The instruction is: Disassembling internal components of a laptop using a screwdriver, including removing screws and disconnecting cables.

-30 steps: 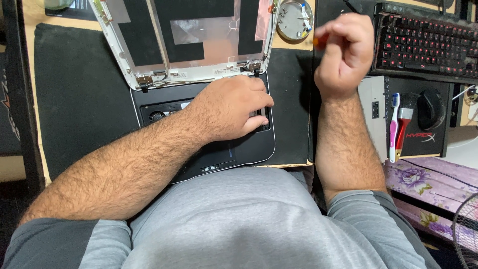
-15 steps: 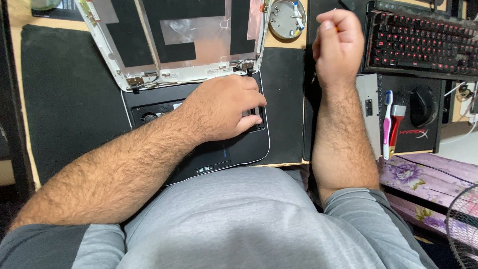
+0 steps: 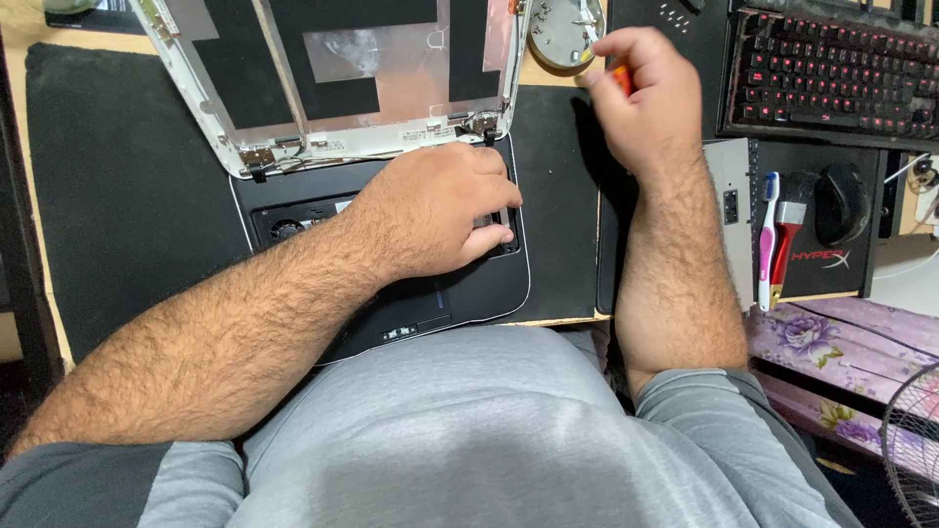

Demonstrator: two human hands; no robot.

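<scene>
The left hand (image 3: pixel 440 210) presses flat on the laptop base (image 3: pixel 391 293), steadying it, while the right hand (image 3: pixel 641 93) grips an orange tool (image 3: pixel 623 78) beside the round dish (image 3: pixel 565 34).

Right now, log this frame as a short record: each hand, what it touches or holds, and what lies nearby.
left hand: palm down on the black laptop base
right hand: raised, closed on a small orange-handled tool, mostly hidden
lid: laptop lid shell, screen removed, tilted back
near right hand: round metal dish
surface: black mat
right side: red-lit keyboard, toothbrush, red-handled brush, mouse
</scene>
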